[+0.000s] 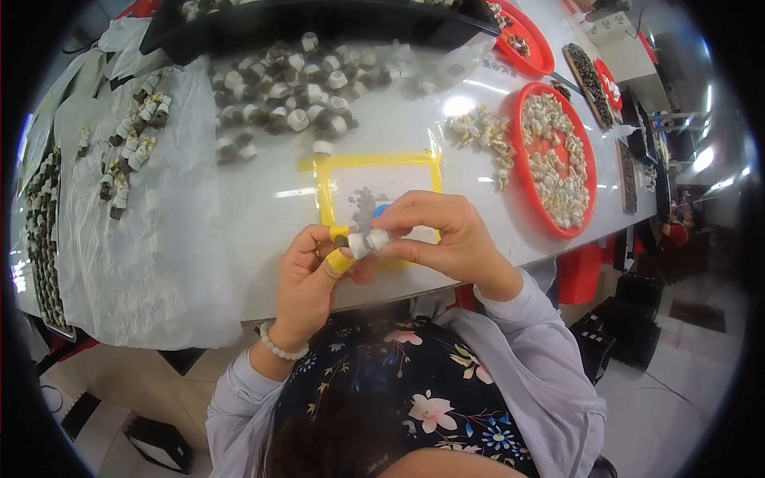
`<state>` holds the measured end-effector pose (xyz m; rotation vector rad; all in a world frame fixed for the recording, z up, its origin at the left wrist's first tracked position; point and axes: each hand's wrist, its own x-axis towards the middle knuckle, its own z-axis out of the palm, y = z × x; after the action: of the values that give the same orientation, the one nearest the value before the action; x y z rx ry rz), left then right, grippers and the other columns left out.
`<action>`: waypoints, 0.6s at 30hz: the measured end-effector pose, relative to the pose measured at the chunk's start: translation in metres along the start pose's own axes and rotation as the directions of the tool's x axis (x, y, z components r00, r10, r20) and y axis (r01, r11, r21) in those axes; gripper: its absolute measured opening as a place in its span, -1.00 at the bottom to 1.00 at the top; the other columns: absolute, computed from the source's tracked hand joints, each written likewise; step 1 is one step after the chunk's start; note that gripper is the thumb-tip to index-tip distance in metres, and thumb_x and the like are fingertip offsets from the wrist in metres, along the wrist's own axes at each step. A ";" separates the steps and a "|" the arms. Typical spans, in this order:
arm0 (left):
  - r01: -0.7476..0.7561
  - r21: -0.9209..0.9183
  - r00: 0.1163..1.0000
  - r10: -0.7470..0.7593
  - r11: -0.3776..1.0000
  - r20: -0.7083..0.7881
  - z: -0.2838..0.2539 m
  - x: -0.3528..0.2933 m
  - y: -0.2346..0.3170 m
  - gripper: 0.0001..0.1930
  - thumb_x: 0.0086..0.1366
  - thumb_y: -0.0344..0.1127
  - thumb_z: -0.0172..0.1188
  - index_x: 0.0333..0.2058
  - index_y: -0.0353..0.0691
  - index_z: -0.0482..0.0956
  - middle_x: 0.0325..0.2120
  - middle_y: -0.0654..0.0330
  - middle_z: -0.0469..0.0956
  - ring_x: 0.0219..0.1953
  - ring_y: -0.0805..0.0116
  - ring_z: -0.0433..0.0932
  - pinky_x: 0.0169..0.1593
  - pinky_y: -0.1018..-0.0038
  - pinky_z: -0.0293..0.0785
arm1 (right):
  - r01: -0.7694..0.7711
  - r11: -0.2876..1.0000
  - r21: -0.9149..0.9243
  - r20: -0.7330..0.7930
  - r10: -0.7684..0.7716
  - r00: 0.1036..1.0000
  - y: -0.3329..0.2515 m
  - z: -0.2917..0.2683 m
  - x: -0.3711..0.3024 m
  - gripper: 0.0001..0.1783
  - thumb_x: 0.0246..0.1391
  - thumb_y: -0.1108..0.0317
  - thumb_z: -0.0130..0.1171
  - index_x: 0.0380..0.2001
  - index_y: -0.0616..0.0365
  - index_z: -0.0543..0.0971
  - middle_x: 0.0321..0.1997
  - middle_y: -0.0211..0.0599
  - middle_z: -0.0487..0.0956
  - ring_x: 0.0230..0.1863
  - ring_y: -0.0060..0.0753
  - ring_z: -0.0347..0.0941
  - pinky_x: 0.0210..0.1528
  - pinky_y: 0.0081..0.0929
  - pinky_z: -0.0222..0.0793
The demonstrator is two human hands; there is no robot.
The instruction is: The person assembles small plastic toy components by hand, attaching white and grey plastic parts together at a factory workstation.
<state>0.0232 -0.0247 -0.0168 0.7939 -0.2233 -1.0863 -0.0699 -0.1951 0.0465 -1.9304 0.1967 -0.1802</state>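
Right hand (pixel 446 239) pinched on small white cylindrical part (pixel 368 240), thumb below, fingers curled over top. Left hand (pixel 311 275) closed against same part's left end, yellow tape on fingertips (pixel 340 261); bead bracelet (pixel 279 347) on wrist. Part held above table edge, over yellow-taped square (pixel 381 159) on white table (pixel 263 215). Beyond square: loose heap of white-and-dark parts (pixel 295 92). Right: red tray (pixel 586 159) filled with pale pieces, few spilled just beside it. Left: white plastic sheet (pixel 135 255) with scattered assembled parts.
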 end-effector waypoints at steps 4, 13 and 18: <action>-0.012 0.009 1.000 0.012 1.000 -0.016 0.001 -0.001 -0.002 -0.81 0.25 -0.39 0.06 -0.20 -0.35 0.37 -0.37 0.12 0.54 -0.41 0.43 0.52 -0.29 0.51 0.46 | 0.013 0.999 -0.030 0.013 -0.013 1.000 0.001 0.003 0.001 -0.70 -0.22 0.56 0.28 -0.29 0.21 0.60 -0.36 -0.27 0.56 -0.36 -0.42 0.49 -0.32 -0.59 0.37; -0.027 0.175 0.997 0.038 0.984 -0.060 0.003 -0.004 -0.005 -0.84 0.24 -0.41 0.07 -0.24 -0.35 0.38 -0.45 0.12 0.54 -0.47 0.43 0.53 -0.37 0.56 0.46 | 0.125 0.987 -0.101 0.050 -0.121 0.991 0.006 0.003 0.003 -0.70 -0.22 0.57 0.26 -0.28 0.26 0.59 -0.42 -0.22 0.55 -0.42 -0.38 0.50 -0.38 -0.60 0.38; 0.020 0.146 0.998 -0.012 0.989 -0.055 0.003 -0.003 -0.002 -0.85 0.23 -0.41 0.07 -0.26 -0.34 0.38 -0.45 0.10 0.55 -0.50 0.40 0.53 -0.39 0.53 0.47 | 0.103 0.992 -0.074 0.052 -0.099 0.994 0.011 0.003 0.002 -0.69 -0.22 0.53 0.28 -0.28 0.25 0.59 -0.43 -0.24 0.55 -0.43 -0.36 0.49 -0.39 -0.57 0.37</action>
<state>0.0186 -0.0246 -0.0154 0.9570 -0.2540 -1.0707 -0.0682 -0.1970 0.0357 -2.0204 0.0749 -0.1956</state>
